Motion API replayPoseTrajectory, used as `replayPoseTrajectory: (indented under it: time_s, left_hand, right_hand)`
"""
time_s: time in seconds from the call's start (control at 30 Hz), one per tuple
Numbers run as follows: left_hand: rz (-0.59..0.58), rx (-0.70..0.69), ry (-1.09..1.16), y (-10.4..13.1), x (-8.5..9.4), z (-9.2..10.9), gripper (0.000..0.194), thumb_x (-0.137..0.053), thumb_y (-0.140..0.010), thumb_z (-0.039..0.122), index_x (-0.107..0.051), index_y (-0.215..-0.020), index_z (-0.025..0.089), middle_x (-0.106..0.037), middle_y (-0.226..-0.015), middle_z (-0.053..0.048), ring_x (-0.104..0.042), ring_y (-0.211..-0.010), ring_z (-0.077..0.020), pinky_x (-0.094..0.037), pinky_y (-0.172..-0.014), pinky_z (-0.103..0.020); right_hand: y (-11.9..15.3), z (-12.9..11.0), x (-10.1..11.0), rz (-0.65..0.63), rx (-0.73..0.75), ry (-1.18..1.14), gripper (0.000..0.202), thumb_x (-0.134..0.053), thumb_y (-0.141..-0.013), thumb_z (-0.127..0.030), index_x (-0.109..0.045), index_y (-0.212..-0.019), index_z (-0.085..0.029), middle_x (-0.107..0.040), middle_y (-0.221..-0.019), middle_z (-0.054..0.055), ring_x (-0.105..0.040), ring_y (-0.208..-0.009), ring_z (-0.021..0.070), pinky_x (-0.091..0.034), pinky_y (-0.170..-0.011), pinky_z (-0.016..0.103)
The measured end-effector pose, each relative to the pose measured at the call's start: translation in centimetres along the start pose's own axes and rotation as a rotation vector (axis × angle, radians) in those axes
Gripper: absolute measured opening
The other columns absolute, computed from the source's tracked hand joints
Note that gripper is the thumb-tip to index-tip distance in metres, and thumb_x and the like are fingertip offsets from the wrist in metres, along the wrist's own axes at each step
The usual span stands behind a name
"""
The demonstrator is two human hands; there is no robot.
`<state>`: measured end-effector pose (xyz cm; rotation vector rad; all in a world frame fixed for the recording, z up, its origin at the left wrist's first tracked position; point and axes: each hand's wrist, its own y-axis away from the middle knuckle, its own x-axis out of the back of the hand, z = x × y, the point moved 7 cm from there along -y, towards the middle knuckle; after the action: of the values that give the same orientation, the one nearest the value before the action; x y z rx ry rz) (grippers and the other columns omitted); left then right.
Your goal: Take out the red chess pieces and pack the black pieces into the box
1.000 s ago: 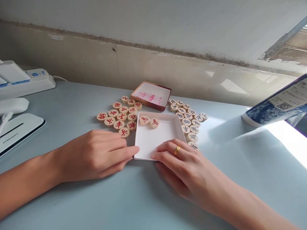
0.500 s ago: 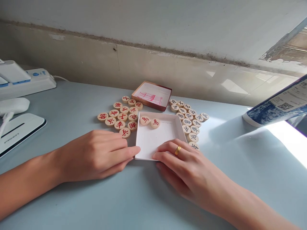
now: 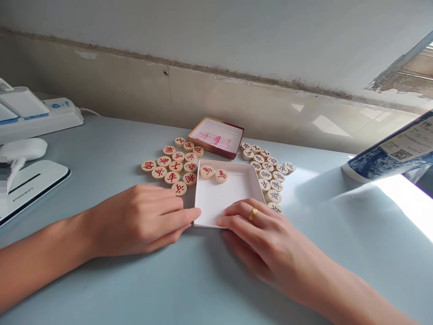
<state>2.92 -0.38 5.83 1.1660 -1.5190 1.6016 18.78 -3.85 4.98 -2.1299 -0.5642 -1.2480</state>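
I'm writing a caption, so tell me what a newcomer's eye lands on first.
The white box at centre, two red-marked discs inside; the left hand touches its near left corner, the right hand holds its near edge. Red-marked pieces crowd its left side, black-marked pieces its right.

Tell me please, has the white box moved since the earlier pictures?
No: the white box keeps its place relative to the brown box behind it; only the whole view shifts slightly.

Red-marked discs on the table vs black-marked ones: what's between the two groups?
Head view: the white open box, two red-marked discs inside it, right hand at its near edge; behind it, the maroon-sided box half.
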Motion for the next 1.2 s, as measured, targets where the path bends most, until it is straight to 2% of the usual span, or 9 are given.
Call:
replayPoseTrajectory:
  time_s: [0.23, 0.37, 0.43, 0.53, 0.63, 0.8, 0.93, 1.1, 1.2]
  left_hand:
    - [-0.006, 0.008, 0.012, -0.1, 0.0, -0.1, 0.022, -0.047, -0.102, 0.009, -0.061, -0.119, 0.010, -0.066, -0.075, -0.001, -0.058, -0.062, -0.0156, -0.042, -0.060, -0.031]
    - [-0.001, 0.013, 0.006, -0.2, 0.0, 0.0, 0.021, -0.045, -0.103, 0.010, -0.061, -0.117, 0.011, -0.066, -0.074, 0.000, -0.059, -0.061, -0.0155, -0.042, -0.060, -0.031]
    - [0.010, 0.019, 0.005, -0.4, 0.0, 0.1, 0.021, -0.045, -0.103, 0.010, -0.061, -0.116, 0.011, -0.067, -0.075, -0.001, -0.061, -0.062, -0.0160, -0.043, -0.060, -0.031]
    - [0.021, 0.050, 0.033, -0.7, -0.1, 0.1, 0.020, -0.044, -0.103, 0.011, -0.062, -0.111, 0.012, -0.068, -0.077, -0.002, -0.062, -0.063, -0.0165, -0.044, -0.058, -0.031]
    - [0.043, 0.081, 0.062, -0.7, -0.1, -0.1, 0.019, -0.045, -0.104, 0.018, -0.064, -0.106, 0.014, -0.069, -0.079, -0.003, -0.063, -0.064, -0.0166, -0.045, -0.059, -0.029]
    - [0.077, 0.084, 0.028, -0.6, 0.0, -0.1, 0.019, -0.047, -0.106, 0.023, -0.064, -0.102, 0.016, -0.069, -0.080, -0.003, -0.063, -0.065, -0.0157, -0.047, -0.062, -0.026]
    - [0.068, 0.081, 0.036, -0.7, -0.2, 0.0, 0.021, -0.047, -0.108, 0.023, -0.064, -0.101, 0.014, -0.068, -0.078, -0.002, -0.063, -0.067, -0.0160, -0.045, -0.060, -0.027]
    - [0.063, 0.083, 0.032, -0.9, -0.3, 0.2, 0.022, -0.047, -0.107, 0.022, -0.064, -0.095, 0.014, -0.065, -0.074, 0.000, -0.058, -0.060, -0.0158, -0.040, -0.054, -0.030]
    - [0.078, 0.087, 0.010, -0.8, -0.2, 0.2, 0.021, -0.046, -0.107, 0.022, -0.063, -0.097, 0.014, -0.063, -0.071, 0.001, -0.057, -0.059, -0.0161, -0.041, -0.053, -0.030]
  right_hand:
    - [-0.2, -0.2, 0.1, 0.010, 0.013, 0.003, 0.020, -0.051, -0.101, -0.010, -0.067, -0.111, -0.011, -0.069, -0.102, 0.010, -0.063, -0.093, 0.0215, -0.055, -0.078, 0.038]
    - [-0.2, -0.3, 0.4, 0.027, -0.001, 0.021, 0.017, -0.052, -0.103, -0.018, -0.067, -0.102, -0.012, -0.069, -0.094, 0.009, -0.064, -0.087, 0.0212, -0.055, -0.073, 0.036]
    - [-0.3, -0.3, 1.0, 0.056, -0.012, 0.021, 0.020, -0.050, -0.104, -0.021, -0.067, -0.102, -0.012, -0.069, -0.092, 0.008, -0.064, -0.081, 0.0195, -0.054, -0.068, 0.034]
    - [-0.9, 0.0, 2.6, 0.121, -0.025, 0.083, 0.023, -0.045, -0.104, -0.015, -0.067, -0.103, -0.014, -0.069, -0.092, 0.007, -0.063, -0.076, 0.0180, -0.051, -0.063, 0.033]
    - [-2.3, 1.4, 3.3, 0.100, -0.062, 0.178, 0.021, -0.046, -0.101, -0.012, -0.067, -0.104, -0.015, -0.070, -0.095, 0.007, -0.065, -0.081, 0.0204, -0.052, -0.065, 0.034]
    - [-4.8, 4.1, 2.1, 0.022, -0.168, 0.289, 0.018, -0.061, -0.093, -0.014, -0.069, -0.110, -0.017, -0.073, -0.106, 0.009, -0.069, -0.085, 0.0267, -0.053, -0.067, 0.039]
    - [-5.6, 4.6, 1.0, 0.027, -0.202, 0.281, 0.010, -0.065, -0.090, -0.012, -0.068, -0.099, -0.016, -0.072, -0.106, 0.010, -0.068, -0.080, 0.0249, -0.052, -0.064, 0.036]
    - [-5.5, 4.0, 1.4, 0.053, -0.195, 0.224, 0.015, -0.058, -0.094, -0.007, -0.060, -0.083, -0.017, -0.068, -0.084, 0.004, -0.063, -0.074, 0.0187, -0.049, -0.061, 0.031]
    - [-3.9, 2.3, 2.3, 0.074, -0.148, 0.162, 0.012, -0.057, -0.095, -0.008, -0.060, -0.092, -0.019, -0.067, -0.092, 0.003, -0.065, -0.081, 0.0158, -0.053, -0.067, 0.028]
